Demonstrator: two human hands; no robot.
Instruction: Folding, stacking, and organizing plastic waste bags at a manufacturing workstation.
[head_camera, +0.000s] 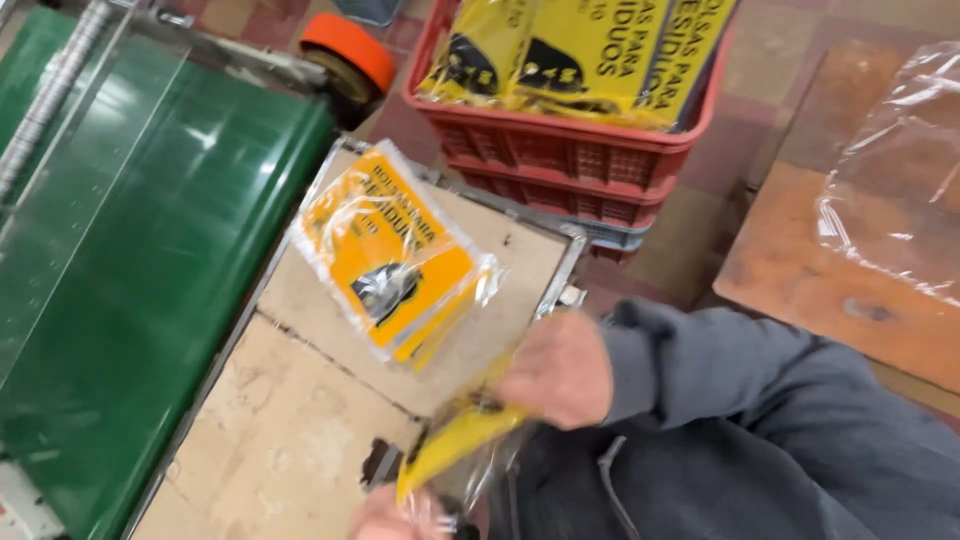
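My right hand (560, 370), in a grey sleeve, grips the upper end of a folded yellow bag (455, 435) that is partly inside a clear plastic wrapper. At the bottom edge, only partly in view, my left hand (400, 518) holds the lower end of the same bag and wrapper. A finished yellow packet (385, 255) in clear wrap, printed in black, lies tilted over the worn cardboard-covered table (290, 440), just up and left of my right hand.
A green conveyor belt (150, 260) with a clear guard runs along the left. Stacked red crates (570, 160) holding several yellow packets stand beyond the table. An orange roll (350, 50) sits at the top. Clear plastic bags (900, 170) lie on a wooden board at right.
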